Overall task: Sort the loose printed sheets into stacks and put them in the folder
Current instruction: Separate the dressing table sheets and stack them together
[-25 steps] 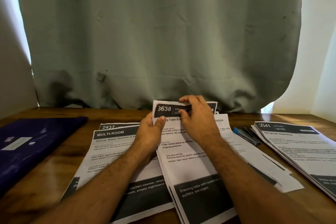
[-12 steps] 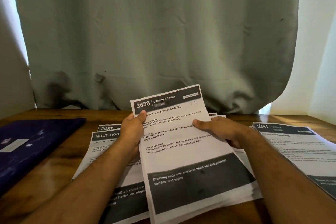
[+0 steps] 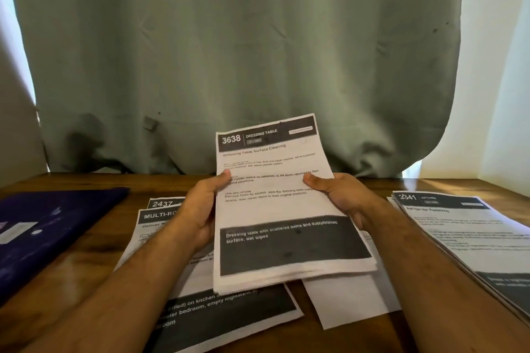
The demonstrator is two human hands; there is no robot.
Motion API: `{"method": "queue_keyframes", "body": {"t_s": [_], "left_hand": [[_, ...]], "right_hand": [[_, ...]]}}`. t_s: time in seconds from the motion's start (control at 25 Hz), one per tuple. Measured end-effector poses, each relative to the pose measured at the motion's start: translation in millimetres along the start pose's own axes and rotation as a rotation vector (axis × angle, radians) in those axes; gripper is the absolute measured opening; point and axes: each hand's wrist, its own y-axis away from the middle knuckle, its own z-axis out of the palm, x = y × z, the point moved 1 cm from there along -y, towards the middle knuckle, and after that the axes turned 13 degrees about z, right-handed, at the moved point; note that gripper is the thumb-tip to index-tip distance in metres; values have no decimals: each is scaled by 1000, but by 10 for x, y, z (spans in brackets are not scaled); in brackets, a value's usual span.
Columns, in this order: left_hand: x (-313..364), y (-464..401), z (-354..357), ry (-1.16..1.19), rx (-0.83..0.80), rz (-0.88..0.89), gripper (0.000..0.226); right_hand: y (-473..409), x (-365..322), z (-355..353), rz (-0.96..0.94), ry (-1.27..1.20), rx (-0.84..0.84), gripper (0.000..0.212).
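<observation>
While raised off table, sheet stack (image 3: 275,209) clamped between left hand (image 3: 200,209), right hand (image 3: 341,198) fingers.

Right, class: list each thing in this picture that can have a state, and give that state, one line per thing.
3638 stack: lifted off the table, tilted, held at both side edges.
Left hand: grips the stack's left edge.
Right hand: grips the stack's right edge.
Folder: closed, flat on the table, far left.
2437 sheets: flat on the table, overlapping.
2541 stack: flat on the table, edges fanned.
Blank sheet: flat on the table.
</observation>
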Motion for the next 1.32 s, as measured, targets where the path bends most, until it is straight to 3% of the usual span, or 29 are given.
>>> {"method": "queue_keyframes", "body": {"t_s": [0.12, 0.36, 0.52, 0.68, 0.8, 0.92, 1.04, 1.16, 1.32], "left_hand": [[-41, 23, 32, -156, -85, -12, 30], [95, -46, 27, -322, 110, 421, 25], [241, 32, 79, -621, 155, 764, 24], [392, 77, 111, -560, 120, 918, 21], [425, 100, 154, -473, 58, 911, 25], [362, 67, 93, -450, 30, 737, 43], [271, -11, -2, -481, 39, 570, 29], [244, -45, 8, -503, 51, 608, 13], [335, -49, -4, -403, 74, 643, 28]], "right_hand": [[19, -39, 10, -34, -86, 27, 27], [99, -122, 1, -80, -91, -333, 40], [160, -270, 175, -297, -6, -147, 31], [229, -364, 371, -510, 114, 142, 21], [253, -304, 547, -581, 174, 205, 21], [245, -152, 590, -593, 97, 236, 18], [198, -61, 525, -557, -39, 263, 18], [160, -89, 539, -527, -48, 265, 12], [184, -183, 501, -555, -145, 253, 23]]}}
